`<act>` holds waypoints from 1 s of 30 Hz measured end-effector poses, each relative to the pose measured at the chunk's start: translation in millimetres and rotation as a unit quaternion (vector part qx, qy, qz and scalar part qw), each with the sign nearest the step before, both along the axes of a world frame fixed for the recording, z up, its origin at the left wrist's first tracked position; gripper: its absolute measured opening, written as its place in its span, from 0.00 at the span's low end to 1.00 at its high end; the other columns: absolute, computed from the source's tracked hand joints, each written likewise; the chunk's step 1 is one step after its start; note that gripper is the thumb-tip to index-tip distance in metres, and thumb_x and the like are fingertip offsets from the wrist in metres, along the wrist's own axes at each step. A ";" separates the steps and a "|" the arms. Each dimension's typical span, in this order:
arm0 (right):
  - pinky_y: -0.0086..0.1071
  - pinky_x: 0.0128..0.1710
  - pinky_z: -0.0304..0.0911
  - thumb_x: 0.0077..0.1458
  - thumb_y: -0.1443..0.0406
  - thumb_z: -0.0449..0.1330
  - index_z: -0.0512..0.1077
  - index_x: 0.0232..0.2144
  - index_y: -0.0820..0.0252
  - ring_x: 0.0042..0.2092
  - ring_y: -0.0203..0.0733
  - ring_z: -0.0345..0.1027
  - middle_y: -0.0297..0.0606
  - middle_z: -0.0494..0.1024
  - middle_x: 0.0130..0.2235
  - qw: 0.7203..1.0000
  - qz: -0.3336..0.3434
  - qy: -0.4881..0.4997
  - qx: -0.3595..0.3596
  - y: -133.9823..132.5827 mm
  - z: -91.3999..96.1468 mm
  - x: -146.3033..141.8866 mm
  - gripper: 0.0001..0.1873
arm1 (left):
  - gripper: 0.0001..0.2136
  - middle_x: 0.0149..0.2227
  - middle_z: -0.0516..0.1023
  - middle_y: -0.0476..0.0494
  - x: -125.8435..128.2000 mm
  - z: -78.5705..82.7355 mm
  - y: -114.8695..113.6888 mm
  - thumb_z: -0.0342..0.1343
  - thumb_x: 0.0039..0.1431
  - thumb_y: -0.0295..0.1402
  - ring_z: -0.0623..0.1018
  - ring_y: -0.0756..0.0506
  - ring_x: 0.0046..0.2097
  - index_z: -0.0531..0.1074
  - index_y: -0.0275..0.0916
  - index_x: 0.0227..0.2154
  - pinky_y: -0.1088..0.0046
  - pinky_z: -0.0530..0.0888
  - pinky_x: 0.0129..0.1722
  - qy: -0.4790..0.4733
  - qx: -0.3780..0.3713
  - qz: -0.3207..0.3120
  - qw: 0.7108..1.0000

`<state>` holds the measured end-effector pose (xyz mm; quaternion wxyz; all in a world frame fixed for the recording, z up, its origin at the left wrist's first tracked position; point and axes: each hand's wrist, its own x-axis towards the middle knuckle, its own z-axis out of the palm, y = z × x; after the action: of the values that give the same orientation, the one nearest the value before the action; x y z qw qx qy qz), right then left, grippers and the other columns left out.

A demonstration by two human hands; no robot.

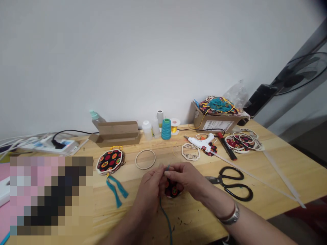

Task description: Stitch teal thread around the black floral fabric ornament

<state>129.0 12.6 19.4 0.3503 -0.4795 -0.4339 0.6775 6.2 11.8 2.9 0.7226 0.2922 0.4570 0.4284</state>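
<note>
My left hand [152,181] and my right hand [184,174] meet in front of me above the wooden table, fingertips pinched close together. A teal cord [166,216] runs down from my left hand towards the near edge, and a short bit of teal shows between the fingertips of both hands. Partly hidden by my fingers is a dark piece of floral fabric [174,190]; whether it lies on the table or is held I cannot tell. Just right of my right wrist lie black-handled scissors [236,187]. A thin wooden ring [145,159] rests beyond my left hand.
Left stands a stack of floral panels [110,161] with teal tassels [117,190]. At the back are an open cardboard box [119,132], a teal thread spool [166,129] and a filled carton [217,122]. A white glue gun [204,141] and a hammer [227,147] lie right.
</note>
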 end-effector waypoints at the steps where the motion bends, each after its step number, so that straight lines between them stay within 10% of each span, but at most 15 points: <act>1: 0.22 0.18 0.52 0.43 0.60 0.61 0.73 0.28 0.64 0.18 0.26 0.56 0.30 0.69 0.20 1.000 -0.020 0.007 -0.005 1.5 -0.8 -3.6 0.12 | 0.16 0.14 0.54 0.58 -0.2 -0.1 0.0 0.55 0.48 0.44 0.50 0.58 0.16 0.70 0.33 0.22 0.81 0.46 0.15 -0.018 -0.011 -0.004 1.000; 8: 0.25 0.24 0.57 0.42 0.64 0.60 0.73 0.24 0.65 0.23 0.31 0.62 0.32 0.72 0.22 0.988 -0.109 -0.082 0.077 14.5 -8.7 -1.2 0.08 | 0.19 0.14 0.52 0.59 0.0 4.9 2.7 0.51 0.48 0.49 0.46 0.58 0.16 0.69 0.34 0.26 0.82 0.43 0.15 -0.093 -0.086 -0.044 0.991; 20: 0.29 0.31 0.59 0.45 0.65 0.58 0.71 0.19 0.63 0.27 0.36 0.65 0.34 0.72 0.23 0.954 -0.102 -0.209 0.189 21.1 -7.7 6.5 0.07 | 0.10 0.14 0.59 0.57 2.5 3.8 -0.9 0.59 0.45 0.37 0.53 0.58 0.16 0.71 0.34 0.23 0.82 0.47 0.15 0.035 0.008 -0.031 0.999; 24: 0.34 0.38 0.59 0.50 0.65 0.55 0.72 0.36 0.62 0.35 0.40 0.66 0.40 0.74 0.36 0.875 -0.109 -0.384 0.273 2.0 -1.6 27.6 0.11 | 0.10 0.15 0.61 0.56 2.2 5.0 0.0 0.59 0.45 0.37 0.57 0.58 0.16 0.73 0.33 0.24 0.83 0.51 0.14 0.049 -0.001 -0.011 0.999; 30: 0.33 0.37 0.60 0.55 0.66 0.48 0.72 0.32 0.59 0.37 0.41 0.67 0.39 0.74 0.35 0.746 -0.108 -0.607 0.253 -39.1 2.0 82.4 0.12 | 0.11 0.13 0.59 0.57 1.3 4.7 -0.2 0.59 0.45 0.38 0.54 0.59 0.15 0.73 0.32 0.23 0.84 0.49 0.13 0.046 -0.003 -0.004 0.999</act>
<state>211.4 -26.5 21.4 0.1920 -0.7272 -0.6557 0.0665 7.5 11.6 7.7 0.7032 0.3116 0.4899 0.4105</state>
